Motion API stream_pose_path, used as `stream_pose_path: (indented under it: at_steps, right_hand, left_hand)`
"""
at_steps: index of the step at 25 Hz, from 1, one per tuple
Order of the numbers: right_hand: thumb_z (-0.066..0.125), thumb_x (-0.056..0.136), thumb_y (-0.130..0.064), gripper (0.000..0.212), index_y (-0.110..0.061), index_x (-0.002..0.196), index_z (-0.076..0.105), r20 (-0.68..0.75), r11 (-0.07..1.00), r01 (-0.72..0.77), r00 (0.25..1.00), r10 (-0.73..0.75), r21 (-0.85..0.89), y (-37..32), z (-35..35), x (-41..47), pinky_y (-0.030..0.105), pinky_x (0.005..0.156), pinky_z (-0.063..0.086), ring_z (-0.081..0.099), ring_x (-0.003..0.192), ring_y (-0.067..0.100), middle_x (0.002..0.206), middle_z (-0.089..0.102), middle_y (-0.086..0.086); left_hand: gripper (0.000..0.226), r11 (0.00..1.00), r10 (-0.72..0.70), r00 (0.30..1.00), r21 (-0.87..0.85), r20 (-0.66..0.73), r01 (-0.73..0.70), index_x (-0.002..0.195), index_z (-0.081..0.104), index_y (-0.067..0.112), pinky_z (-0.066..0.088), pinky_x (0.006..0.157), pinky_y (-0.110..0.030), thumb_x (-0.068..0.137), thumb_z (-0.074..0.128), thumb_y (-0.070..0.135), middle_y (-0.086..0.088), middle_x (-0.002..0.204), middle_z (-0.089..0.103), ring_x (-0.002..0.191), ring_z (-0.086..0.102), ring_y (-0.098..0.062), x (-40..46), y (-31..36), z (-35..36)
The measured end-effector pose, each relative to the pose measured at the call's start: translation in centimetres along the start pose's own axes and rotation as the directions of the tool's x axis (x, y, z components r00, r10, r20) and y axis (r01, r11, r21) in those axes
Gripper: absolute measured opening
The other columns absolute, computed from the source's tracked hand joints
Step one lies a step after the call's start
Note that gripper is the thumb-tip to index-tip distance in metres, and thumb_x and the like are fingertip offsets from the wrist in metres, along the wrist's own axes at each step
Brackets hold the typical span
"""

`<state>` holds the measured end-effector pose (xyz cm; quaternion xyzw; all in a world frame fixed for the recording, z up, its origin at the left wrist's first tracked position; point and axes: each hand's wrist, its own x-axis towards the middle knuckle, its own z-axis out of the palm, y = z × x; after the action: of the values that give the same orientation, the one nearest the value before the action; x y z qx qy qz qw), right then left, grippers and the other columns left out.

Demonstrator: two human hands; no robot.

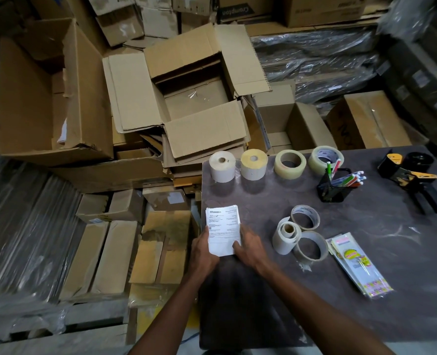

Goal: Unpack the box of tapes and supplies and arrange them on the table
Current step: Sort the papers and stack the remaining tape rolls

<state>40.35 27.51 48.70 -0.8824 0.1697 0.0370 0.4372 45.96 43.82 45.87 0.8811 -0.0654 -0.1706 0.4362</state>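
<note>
Fingers [238, 245] of both hands clamped on paper stack [222, 226], at table [366, 252] corner

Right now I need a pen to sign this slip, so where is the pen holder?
In the head view, the black pen holder stands on the table's far right half, just in front of the clear tape roll and left of the tape dispenser.
</note>
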Motion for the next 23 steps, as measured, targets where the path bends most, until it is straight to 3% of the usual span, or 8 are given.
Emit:
stream_pose_path:
  at_steps: [3,7,10,13,14,16,19,23]
  right_hand:
    - [0.057,0.088,-0.015,0.051,-0.014,0.138,0.052,0.016,1.000,-0.009,1.000,0.009,0.001,0.1,0.0,0.0,0.022,0.096,0.039,0.057,0.122,0.023,0.138,0.060,0.007]
    - [0.058,0.088,-0.015,0.052,-0.014,0.139,0.053,0.022,0.999,-0.040,0.999,0.039,0.023,0.0,-0.2,0.1,0.024,0.097,0.041,0.058,0.123,0.024,0.138,0.060,0.007]
    - [0.059,0.085,-0.017,0.049,-0.014,0.135,0.057,0.020,0.996,-0.077,0.997,0.076,0.038,0.2,-0.3,0.2,0.025,0.095,0.044,0.060,0.119,0.024,0.133,0.063,0.005]
    - [0.061,0.082,-0.020,0.047,-0.016,0.129,0.060,0.011,0.992,-0.107,0.994,0.106,0.070,0.4,-0.4,0.2,0.028,0.092,0.049,0.064,0.113,0.022,0.126,0.067,0.001]
    - [0.061,0.082,-0.020,0.048,-0.017,0.129,0.060,0.007,0.992,-0.105,0.994,0.105,0.069,0.4,-0.6,0.0,0.029,0.093,0.050,0.064,0.112,0.021,0.126,0.067,0.001]
    - [0.062,0.083,-0.022,0.051,-0.017,0.133,0.057,0.000,0.993,-0.105,0.995,0.105,0.054,0.7,-0.6,-0.5,0.032,0.094,0.050,0.063,0.111,0.023,0.128,0.066,0.004]
    - [0.062,0.086,-0.027,0.059,-0.012,0.142,0.049,-0.004,0.995,-0.094,0.996,0.094,0.011,1.6,-0.4,-1.7,0.037,0.102,0.046,0.056,0.120,0.028,0.136,0.058,0.010]
    - [0.066,0.088,-0.022,0.055,-0.011,0.140,0.051,-0.049,0.996,-0.065,0.996,0.068,0.067,2.7,-0.9,-4.8,0.039,0.104,0.046,0.056,0.120,0.024,0.133,0.058,0.006]
  left_hand:
    - [0.047,0.997,-0.055,0.998,0.061,-0.002,0.055,0.136,0.048,0.040,0.058,0.086,-0.029,0.093,0.052,0.061,0.012,0.119,0.065,0.104,0.063,-0.004,0.5,-0.3,-0.1]
    - [0.048,0.995,-0.098,0.995,-0.002,0.001,0.098,0.128,0.055,0.038,0.059,0.080,-0.027,0.095,0.040,0.068,0.005,0.117,0.067,0.098,0.064,-0.004,0.2,0.3,-0.3]
    - [0.049,0.995,-0.097,0.995,-0.010,0.017,0.097,0.131,0.052,0.037,0.058,0.088,-0.034,0.092,0.049,0.066,0.004,0.125,0.065,0.106,0.062,-0.007,-0.5,0.7,-0.5]
    - [0.097,0.995,-0.095,0.995,-0.006,0.001,0.095,0.150,0.035,0.022,0.052,0.099,-0.046,0.068,0.082,0.044,0.002,0.137,0.050,0.125,0.050,-0.017,-2.0,0.6,-0.9]
    - [0.104,0.994,-0.109,0.994,-0.015,-0.026,0.109,0.152,0.031,0.018,0.052,0.100,-0.048,0.066,0.086,0.032,-0.002,0.140,0.048,0.129,0.048,-0.021,-2.5,0.5,-0.8]
    - [0.098,0.990,-0.138,0.985,-0.054,-0.103,0.133,0.152,0.033,0.017,0.055,0.096,-0.044,0.069,0.085,0.013,-0.007,0.142,0.049,0.128,0.051,-0.025,-3.6,0.3,-0.7]
    - [0.073,0.961,-0.203,0.976,-0.206,-0.080,0.183,0.144,0.046,0.019,0.051,0.082,-0.023,0.079,0.077,0.003,-0.001,0.131,0.057,0.115,0.058,-0.018,-5.5,1.7,0.0]
    - [0.047,0.942,-0.133,0.991,-0.312,-0.012,0.123,0.118,0.062,0.027,0.054,0.088,-0.027,0.082,0.072,-0.002,-0.004,0.116,0.067,0.103,0.065,-0.016,-7.7,3.2,1.5]
